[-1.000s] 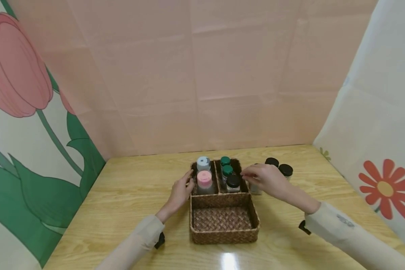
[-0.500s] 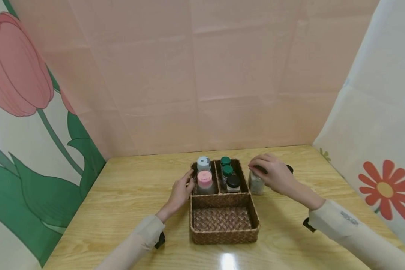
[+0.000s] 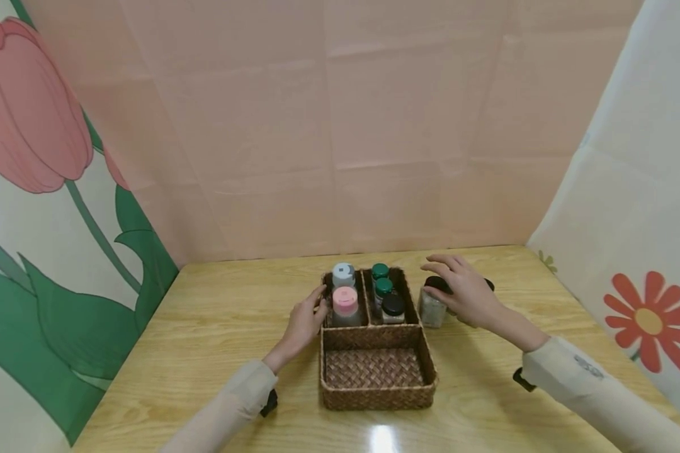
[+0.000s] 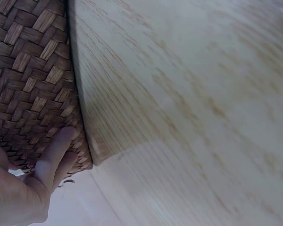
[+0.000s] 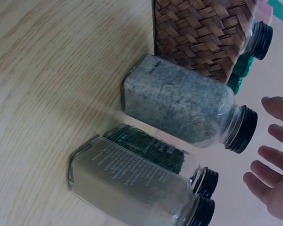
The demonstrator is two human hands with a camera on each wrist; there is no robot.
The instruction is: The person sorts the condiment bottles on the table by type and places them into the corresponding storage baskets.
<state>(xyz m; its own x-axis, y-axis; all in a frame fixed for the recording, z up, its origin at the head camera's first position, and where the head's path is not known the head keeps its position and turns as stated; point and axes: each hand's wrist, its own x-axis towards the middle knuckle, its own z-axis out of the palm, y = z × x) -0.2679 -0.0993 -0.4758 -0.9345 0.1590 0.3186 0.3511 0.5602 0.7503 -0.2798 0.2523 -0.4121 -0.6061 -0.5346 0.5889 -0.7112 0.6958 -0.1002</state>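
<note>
My left hand (image 3: 305,321) holds the left wall of the woven basket (image 3: 378,397), with fingers against the outer weave in the left wrist view and thumb over the rim. A glass spice jar (image 5: 177,101) with a black lid and speckled grey-white contents stands on the table, just right of the basket. Over its lid hovers my right hand (image 3: 469,292), fingers spread and apart from the lid in the right wrist view. Beside that jar stand a beige-filled jar (image 5: 127,179) and a jar of green flakes (image 5: 151,147), mostly hidden behind my hand in the head view.
The basket's back left compartment holds a pink-capped bottle (image 3: 345,302) and a pale-blue-capped one (image 3: 342,274). Its back right compartment holds two green-capped jars and a black-lidded jar (image 3: 393,308). A woven floor shows in the front compartment. The wooden table (image 3: 232,302) meets a pink backdrop.
My right hand moved from the basket's right edge rightward onto the speckled jar's lid, then its fingers spread and lifted off. The left hand stays on the basket.
</note>
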